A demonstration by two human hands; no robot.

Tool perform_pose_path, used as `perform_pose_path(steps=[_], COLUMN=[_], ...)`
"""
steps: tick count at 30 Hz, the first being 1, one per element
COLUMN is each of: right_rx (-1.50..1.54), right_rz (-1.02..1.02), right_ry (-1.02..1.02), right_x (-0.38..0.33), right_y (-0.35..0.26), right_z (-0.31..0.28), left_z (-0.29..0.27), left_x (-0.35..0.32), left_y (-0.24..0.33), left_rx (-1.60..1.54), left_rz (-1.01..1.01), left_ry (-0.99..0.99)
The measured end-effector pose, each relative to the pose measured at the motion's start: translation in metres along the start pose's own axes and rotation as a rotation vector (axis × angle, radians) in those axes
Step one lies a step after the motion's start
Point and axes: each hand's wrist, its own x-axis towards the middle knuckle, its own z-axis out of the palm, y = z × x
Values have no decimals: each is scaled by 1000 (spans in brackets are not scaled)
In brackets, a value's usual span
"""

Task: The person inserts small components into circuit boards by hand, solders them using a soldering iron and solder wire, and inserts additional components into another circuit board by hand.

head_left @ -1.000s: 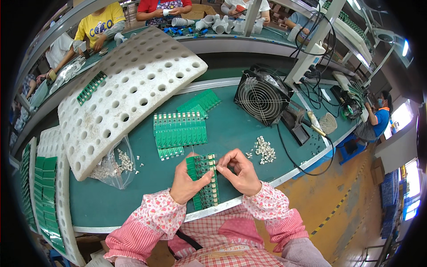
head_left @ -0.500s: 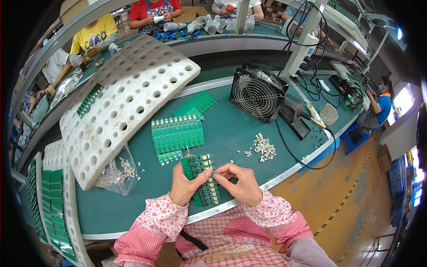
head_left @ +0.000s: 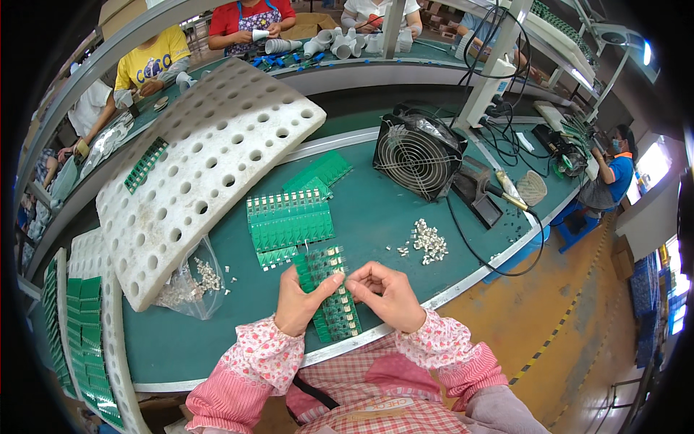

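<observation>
My left hand [head_left: 298,302] grips a green circuit board panel [head_left: 330,289] near the front edge of the bench, its thumb pressed on the row of white connectors. At the panel's right side, my right hand [head_left: 387,295] has thumb and forefinger pinched together against the board. Whatever those fingertips hold is too small and covered to make out. Just beyond the panel lie stacked green circuit boards [head_left: 290,220], the top one with a row of white parts along its far edge. To the right is a loose pile of small white connectors [head_left: 430,242].
A black fan [head_left: 419,155] with a wire grille stands at the back, beside a soldering iron [head_left: 510,194] and its cable. At left, a white foam board [head_left: 210,163] full of holes leans over a plastic bag of connectors [head_left: 191,286]. Co-workers sit across the bench.
The panel has tilted and shifted slightly, its near end now a little lower. Both hands stay at almost the same spot, the right still pinched at the panel's side.
</observation>
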Motion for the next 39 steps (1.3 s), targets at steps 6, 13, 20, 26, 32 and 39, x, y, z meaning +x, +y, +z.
perform_pose_path(steps=[6, 13, 20, 26, 32, 39], right_rx=[-344, -1197, -1244, -1302, -1289, 115], right_rz=[-233, -659, -712, -684, -770, -48], right_ry=[142, 256, 169, 106, 221, 83], right_x=[14, 22, 41, 52, 40, 17], right_y=[-9, -1, 2, -3, 1, -10], right_z=[-19, -75, -68, -60, -56, -12], left_z=[-3, -7, -7, -9, -6, -5], left_x=[3, 7, 3, 4, 6, 6], left_y=[-5, -4, -2, -7, -7, -11], left_rx=[-34, -226, -270, -251, -241, -149], left_rz=[-60, -77, -111, -78, -46, 15], left_ry=[-141, -78, -120, -126, -143, -96])
